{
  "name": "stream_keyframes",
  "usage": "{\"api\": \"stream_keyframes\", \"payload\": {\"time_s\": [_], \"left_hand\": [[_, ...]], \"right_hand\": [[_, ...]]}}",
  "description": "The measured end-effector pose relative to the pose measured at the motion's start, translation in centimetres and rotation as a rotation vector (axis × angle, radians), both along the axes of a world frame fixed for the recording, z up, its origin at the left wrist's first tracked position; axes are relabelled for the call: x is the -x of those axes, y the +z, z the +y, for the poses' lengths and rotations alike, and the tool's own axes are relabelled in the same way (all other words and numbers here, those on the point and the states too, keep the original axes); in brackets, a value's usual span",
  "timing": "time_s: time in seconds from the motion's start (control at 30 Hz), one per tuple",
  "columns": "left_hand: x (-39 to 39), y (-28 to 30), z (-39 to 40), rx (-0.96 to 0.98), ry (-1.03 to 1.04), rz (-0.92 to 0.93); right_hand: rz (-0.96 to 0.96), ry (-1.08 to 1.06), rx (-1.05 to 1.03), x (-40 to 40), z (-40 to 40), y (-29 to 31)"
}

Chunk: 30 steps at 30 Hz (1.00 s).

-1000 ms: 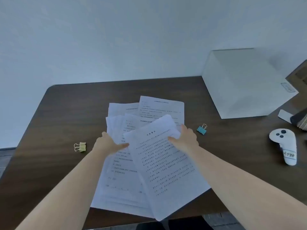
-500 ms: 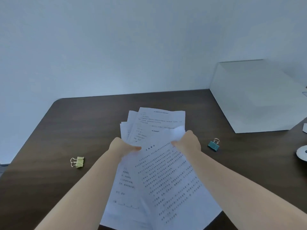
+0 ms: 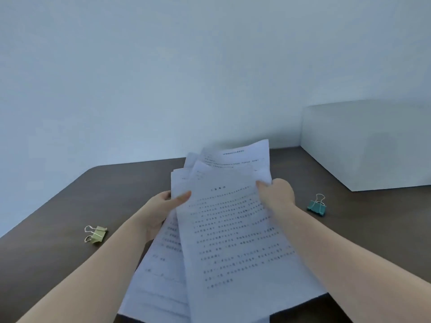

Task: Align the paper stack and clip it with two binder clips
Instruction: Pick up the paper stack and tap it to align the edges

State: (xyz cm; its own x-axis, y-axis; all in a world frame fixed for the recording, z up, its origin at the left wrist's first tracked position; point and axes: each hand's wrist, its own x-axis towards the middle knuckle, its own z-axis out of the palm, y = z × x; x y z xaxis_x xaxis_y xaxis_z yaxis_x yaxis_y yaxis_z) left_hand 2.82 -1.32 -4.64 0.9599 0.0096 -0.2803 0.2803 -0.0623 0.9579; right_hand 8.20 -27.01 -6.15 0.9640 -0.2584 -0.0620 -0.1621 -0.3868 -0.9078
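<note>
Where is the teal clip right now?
On the table, right of the right hand, just in front of the white box.

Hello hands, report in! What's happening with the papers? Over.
Both hands, left hand and right hand, gripping paper stack. Sheets fanned, unaligned. Green clip, teal clip on table, unused.

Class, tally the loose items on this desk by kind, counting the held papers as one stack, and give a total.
Paper stack: 1
Binder clips: 2, one yellow-green, one teal
White box: 1
Total: 4
</note>
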Motion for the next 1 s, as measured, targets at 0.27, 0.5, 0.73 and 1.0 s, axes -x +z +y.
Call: {"api": "stream_keyframes", "payload": {"time_s": [0.27, 0.5, 0.73, 1.0], "left_hand": [[1.7, 0.6, -2.9, -0.059, 0.203, -0.138], [1.7, 0.4, -2.8, 0.066, 0.282, -0.256], [1.5, 0.2, -2.1, -0.047, 0.365, -0.243], [0.4, -0.4, -1.4, -0.633, 0.298, -0.044]], "right_hand": [[0.077, 0.073, -0.026, 1.3, -0.1, 1.1], [0.201, 0.302, -0.289, 0.6, -1.4, 1.4], [0.164, 0.477, -0.348, 1.6, -0.5, 2.0], [0.181, 0.460, 0.326, 1.7, 2.2, 3.2]]}}
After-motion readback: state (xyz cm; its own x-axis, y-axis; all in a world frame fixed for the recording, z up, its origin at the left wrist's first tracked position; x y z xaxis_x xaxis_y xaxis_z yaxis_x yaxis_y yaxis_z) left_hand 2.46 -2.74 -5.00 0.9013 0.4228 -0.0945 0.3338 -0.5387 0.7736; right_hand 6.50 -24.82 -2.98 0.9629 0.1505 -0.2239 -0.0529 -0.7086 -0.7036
